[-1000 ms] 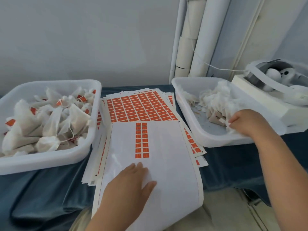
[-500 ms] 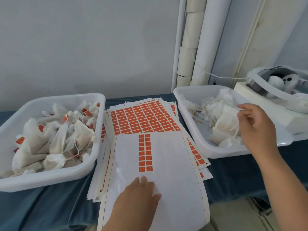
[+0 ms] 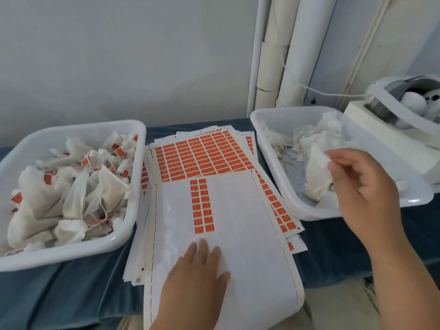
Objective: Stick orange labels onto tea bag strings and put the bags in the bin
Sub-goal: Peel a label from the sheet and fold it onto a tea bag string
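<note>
A mostly peeled label sheet lies in the middle, with two short columns of orange labels left on it. My left hand rests flat on its near end, fingers spread. Under it lies a fuller sheet of orange labels. The white bin on the right holds unlabelled tea bags. My right hand pinches one white tea bag above that bin. The white bin on the left is piled with tea bags carrying orange labels.
Both bins and the sheets sit on a blue cloth-covered table. White pipes run up the wall behind. A white box with a white device on it stands at the far right, touching the right bin.
My right hand has risen out of the right bin's pile with one tea bag pinched in its fingers. The left hand has stayed flat on the sheet.
</note>
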`<action>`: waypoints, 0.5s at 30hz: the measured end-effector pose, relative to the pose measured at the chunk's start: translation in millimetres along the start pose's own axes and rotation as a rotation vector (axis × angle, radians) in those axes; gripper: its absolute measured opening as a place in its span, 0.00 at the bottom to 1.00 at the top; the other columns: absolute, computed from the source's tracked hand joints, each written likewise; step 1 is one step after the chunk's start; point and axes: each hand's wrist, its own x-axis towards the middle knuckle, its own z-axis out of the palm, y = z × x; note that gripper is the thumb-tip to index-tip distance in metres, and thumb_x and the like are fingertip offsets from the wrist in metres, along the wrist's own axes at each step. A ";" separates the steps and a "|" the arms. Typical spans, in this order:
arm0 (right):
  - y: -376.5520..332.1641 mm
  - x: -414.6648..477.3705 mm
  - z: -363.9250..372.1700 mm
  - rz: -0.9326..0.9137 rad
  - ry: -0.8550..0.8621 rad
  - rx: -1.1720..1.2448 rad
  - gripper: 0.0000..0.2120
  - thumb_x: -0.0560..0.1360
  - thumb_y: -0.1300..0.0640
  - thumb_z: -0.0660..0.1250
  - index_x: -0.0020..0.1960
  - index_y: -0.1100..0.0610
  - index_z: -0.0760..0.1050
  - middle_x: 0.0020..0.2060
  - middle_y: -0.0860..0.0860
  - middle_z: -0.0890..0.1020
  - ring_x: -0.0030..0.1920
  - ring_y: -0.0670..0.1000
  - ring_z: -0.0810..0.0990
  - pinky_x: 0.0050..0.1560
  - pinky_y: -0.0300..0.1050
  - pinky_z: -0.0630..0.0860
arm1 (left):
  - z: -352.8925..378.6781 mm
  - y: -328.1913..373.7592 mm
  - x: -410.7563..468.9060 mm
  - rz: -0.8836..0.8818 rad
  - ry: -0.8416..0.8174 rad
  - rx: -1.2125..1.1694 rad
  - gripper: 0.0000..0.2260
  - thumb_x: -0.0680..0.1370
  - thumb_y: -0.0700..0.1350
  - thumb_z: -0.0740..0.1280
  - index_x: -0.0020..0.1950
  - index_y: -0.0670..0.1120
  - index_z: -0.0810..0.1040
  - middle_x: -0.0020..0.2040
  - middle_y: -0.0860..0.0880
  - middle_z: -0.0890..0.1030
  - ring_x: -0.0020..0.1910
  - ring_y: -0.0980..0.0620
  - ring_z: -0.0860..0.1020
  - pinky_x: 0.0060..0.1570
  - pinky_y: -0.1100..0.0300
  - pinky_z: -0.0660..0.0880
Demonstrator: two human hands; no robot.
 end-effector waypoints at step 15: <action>-70.1 -68.2 67.1 0.026 -0.565 0.325 0.10 0.83 0.59 0.68 0.58 0.44 0.81 0.49 0.40 0.85 0.50 0.44 0.85 0.45 0.32 0.80 | -33.1 -5.9 -15.0 0.306 0.214 -1.328 0.11 0.80 0.60 0.72 0.46 0.55 0.88 0.45 0.55 0.87 0.45 0.56 0.83 0.48 0.64 0.78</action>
